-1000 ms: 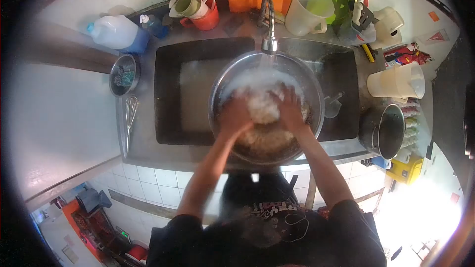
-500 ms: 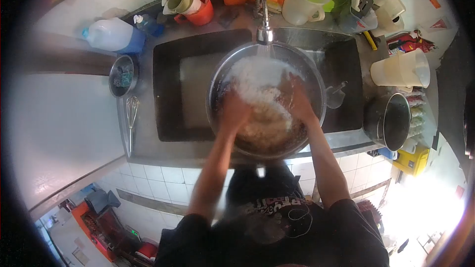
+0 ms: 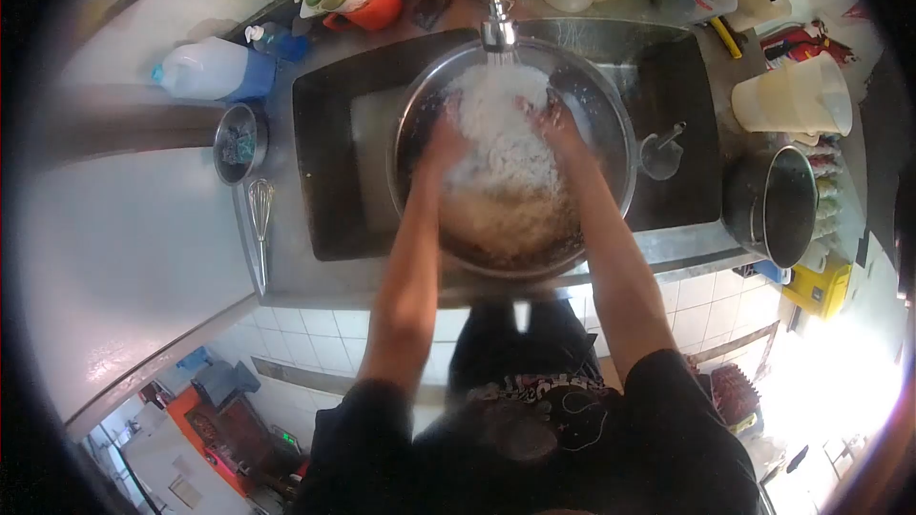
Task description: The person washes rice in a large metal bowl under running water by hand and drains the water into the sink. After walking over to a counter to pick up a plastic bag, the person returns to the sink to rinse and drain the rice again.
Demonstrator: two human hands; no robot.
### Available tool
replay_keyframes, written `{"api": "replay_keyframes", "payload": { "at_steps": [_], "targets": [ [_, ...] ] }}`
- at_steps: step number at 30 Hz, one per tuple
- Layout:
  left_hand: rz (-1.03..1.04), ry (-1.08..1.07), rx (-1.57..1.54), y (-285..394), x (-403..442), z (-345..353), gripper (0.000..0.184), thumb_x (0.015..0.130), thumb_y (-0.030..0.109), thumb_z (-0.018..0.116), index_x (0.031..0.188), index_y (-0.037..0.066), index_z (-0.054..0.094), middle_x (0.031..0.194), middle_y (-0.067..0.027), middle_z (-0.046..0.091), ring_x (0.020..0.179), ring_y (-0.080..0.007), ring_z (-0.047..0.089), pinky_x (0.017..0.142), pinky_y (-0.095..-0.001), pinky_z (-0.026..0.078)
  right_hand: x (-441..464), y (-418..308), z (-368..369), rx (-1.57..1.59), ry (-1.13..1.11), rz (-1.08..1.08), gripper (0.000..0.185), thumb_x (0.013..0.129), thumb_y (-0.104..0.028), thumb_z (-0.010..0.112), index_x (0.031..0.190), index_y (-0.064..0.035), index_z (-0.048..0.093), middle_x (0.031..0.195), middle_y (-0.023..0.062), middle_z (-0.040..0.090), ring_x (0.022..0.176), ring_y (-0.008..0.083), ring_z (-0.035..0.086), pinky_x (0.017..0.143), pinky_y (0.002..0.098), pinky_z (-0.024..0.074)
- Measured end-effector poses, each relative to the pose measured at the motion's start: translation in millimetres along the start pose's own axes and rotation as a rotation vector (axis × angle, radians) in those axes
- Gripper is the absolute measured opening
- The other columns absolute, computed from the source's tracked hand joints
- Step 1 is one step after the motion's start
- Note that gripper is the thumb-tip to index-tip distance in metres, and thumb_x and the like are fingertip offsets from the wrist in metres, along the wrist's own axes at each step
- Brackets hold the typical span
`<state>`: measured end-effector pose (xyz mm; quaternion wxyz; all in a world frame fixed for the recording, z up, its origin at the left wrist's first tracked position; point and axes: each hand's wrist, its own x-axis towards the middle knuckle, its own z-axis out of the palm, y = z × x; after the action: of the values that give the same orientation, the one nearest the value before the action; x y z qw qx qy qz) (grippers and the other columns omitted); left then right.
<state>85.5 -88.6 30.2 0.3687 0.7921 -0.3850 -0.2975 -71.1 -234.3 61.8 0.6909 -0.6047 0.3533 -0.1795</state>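
A large metal bowl (image 3: 624,148) stands over the sink. Inside it are white, grainy clumps (image 3: 520,157) that look like rice, in cloudy water with a tan patch towards me. Water runs from the faucet (image 3: 498,33) into the bowl's far side. My left hand (image 3: 447,138) is in the bowl at the left edge of the white grains, its fingers blurred and partly hidden. On the right side, my right hand (image 3: 561,129) has its fingers apart, with white bits on them, touching the grains.
The sink (image 3: 329,219) surrounds the bowl. To the left are a whisk (image 3: 261,215), a small metal bowl (image 3: 221,148) and a blue-liquid jug (image 3: 205,70). At right stand a metal pot (image 3: 754,205), a plastic pitcher (image 3: 787,100) and a clear scoop (image 3: 660,156). A red mug (image 3: 375,5) sits behind.
Both hands have moved away from me, towards the bowl's far side under the faucet. The view has shifted slightly. White grains now spread further down the middle of the bowl.
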Motion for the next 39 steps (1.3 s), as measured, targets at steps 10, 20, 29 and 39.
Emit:
{"api": "replay_keyframes", "payload": {
  "at_steps": [10,20,29,39],
  "targets": [
    [-0.377,-0.027,-0.886,84.0,-44.6,17.2,0.055,0.095,0.041,0.035,0.136,0.004,0.036,0.141,-0.014,0.034,0.128,-0.0249,0.035,0.107,-0.0345,0.025,-56.0,17.4,58.0,0.267,0.181,-0.175,0.049,0.093,-0.026,0.051,0.13,0.0045,0.038,0.125,0.0161,0.05,0.114,0.0226,0.047,0.095,0.0335,0.0387],
    [0.07,-0.124,-0.101,69.9,-32.8,-4.6,0.049,0.096,0.037,0.033,0.133,0.007,0.042,0.14,-0.015,0.036,0.127,-0.0299,0.036,0.107,-0.0381,0.026,-94.4,2.1,14.3,0.011,-0.357,-0.034,0.061,0.094,-0.04,0.043,0.141,-0.0067,0.024,0.146,0.0138,0.022,0.133,0.028,0.025,0.107,0.0424,0.0245],
    [-0.288,0.086,0.357,61.6,-36.8,-3.6,0.048,0.09,0.039,0.043,0.125,0.007,0.051,0.123,-0.024,0.05,0.113,-0.0382,0.049,0.099,-0.0453,0.036,-45.1,11.8,16.3,-1.414,0.023,-0.092,0.071,0.075,-0.013,0.06,0.139,-0.0137,0.031,0.143,0.0247,0.019,0.129,0.0445,0.025,0.095,0.0586,0.0344],
    [-0.464,-0.081,-0.549,89.7,-41.1,9.7,0.065,0.094,0.049,0.028,0.14,0.003,0.023,0.142,-0.0183,0.028,0.13,-0.0295,0.03,0.105,-0.039,0.027,-43.9,29.3,43.4,-0.057,0.377,0.4,0.058,0.082,-0.006,0.053,0.135,-0.0004,0.029,0.127,0.0196,0.046,0.113,0.0283,0.05,0.092,0.0356,0.041]
  ]
}}
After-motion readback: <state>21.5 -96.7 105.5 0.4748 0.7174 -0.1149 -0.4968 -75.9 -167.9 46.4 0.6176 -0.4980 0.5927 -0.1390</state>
